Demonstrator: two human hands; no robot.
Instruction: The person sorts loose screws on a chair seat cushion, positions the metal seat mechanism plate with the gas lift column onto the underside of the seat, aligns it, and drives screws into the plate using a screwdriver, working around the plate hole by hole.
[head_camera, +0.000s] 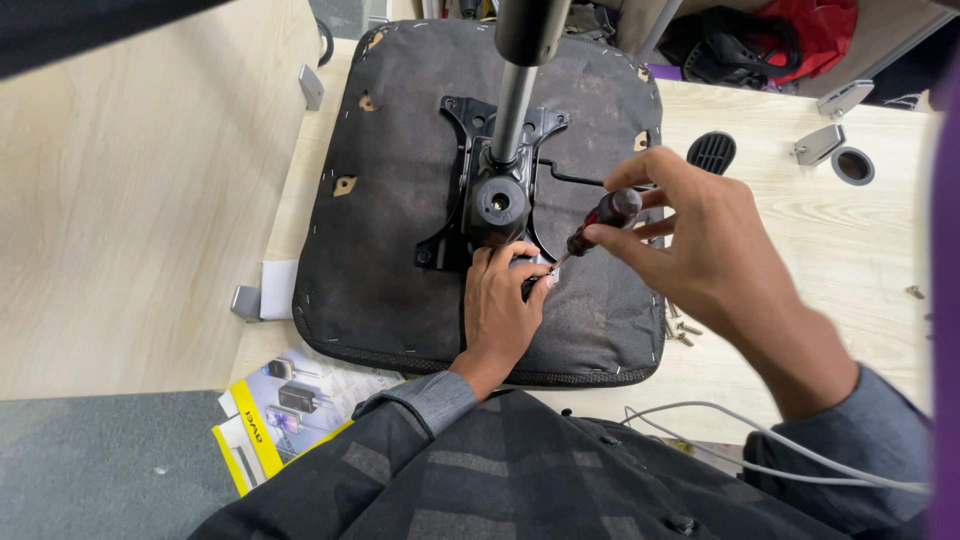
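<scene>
An upturned office chair seat (400, 240) lies flat on the worktop (860, 240), its black metal mounting plate (495, 200) facing up for access. The right hand (700, 240) is clamped on a screwdriver (600, 220), tip angled down at the plate's edge. Just below that grip, the left hand (505, 305) is closed around something small, seemingly steadying it; spare screws (680, 330) lie to the right.
</scene>
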